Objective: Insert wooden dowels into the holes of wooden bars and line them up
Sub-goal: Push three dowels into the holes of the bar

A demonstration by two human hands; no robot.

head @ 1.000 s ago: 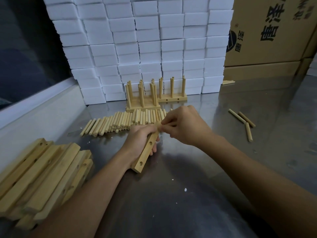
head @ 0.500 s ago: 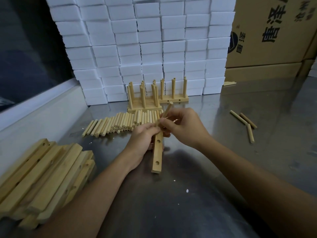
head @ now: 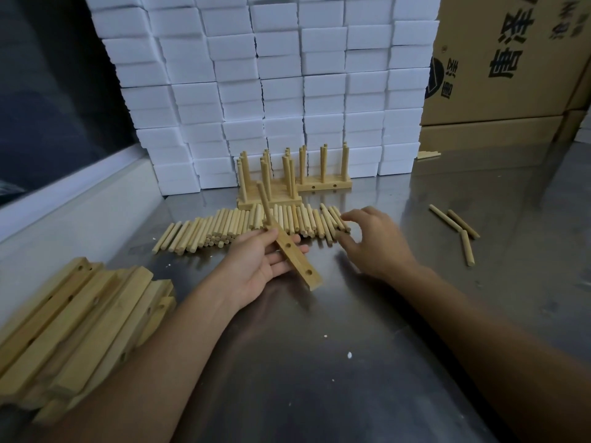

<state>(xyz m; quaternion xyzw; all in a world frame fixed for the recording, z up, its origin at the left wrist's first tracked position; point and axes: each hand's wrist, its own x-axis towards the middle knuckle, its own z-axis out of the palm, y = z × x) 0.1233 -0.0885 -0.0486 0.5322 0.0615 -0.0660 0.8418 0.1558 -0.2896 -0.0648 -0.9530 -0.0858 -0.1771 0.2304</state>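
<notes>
A steel worktop (head: 319, 362) fills most of the room that I can see, grey and a little shiny, with small white crumbs on it. At its far edge stands a wall of white foam blocks (head: 271, 75), and next to this, at the far right corner, brown cardboard boxes (head: 511, 59) with dark printed characters. Along the left edge runs a pale low wall (head: 64, 212) under a dark window.

At the near left corner lies a pile of wooden bars (head: 73, 321), not yet filled, their holes showing. I think they wait there so that the left hand can take one easily. Against the foam, the finished bars (head: 294, 183) stand with dowels upright, side by side; this looks like the lining-up part of the task.

In front of them a row of loose dowels (head: 243, 227) lies across the middle of the worktop, close to both hands. Three stray dowels (head: 457, 228) lie apart toward the right edge.

The left hand (head: 256, 266) holds one bar (head: 295, 255) lifted above the worktop, thumb on top and fingers beneath, tilted with its holes turned up. One inserted dowel (head: 264, 201) already stands in its far end; two holes remain free. Probably the bar is held so to present the next hole.

The right hand (head: 374, 243) holds nothing; its fingers are spread and loosely bent over the right end of the dowel row, touching or almost touching it, I cannot say which. It seems about to take the next dowel.
</notes>
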